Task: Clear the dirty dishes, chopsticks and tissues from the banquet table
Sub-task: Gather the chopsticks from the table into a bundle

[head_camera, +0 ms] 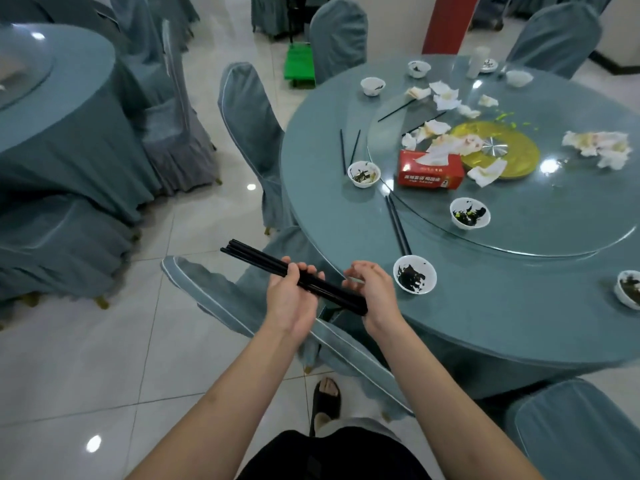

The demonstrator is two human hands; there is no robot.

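Several long black chopsticks point(294, 276) lie bundled in the left hand point(289, 296), whose fingers curl over them from the far side; the bundle slants from its upper-left tips down to the right hand point(372, 294). That hand's palm and wrist meet the bundle's lower-right ends, its fingers loosely bent; whether it grips them I cannot tell. Just right of the grip, a small white bowl with dark scraps point(414, 274) sits at the edge of the round teal banquet table point(485, 317). Beyond the bowl, another black chopstick pair point(398, 225) lies on the table, and farther off stand a red tissue box point(431, 169) and crumpled white tissues point(446, 98). Below the grip stands a teal-covered chair point(214, 289).
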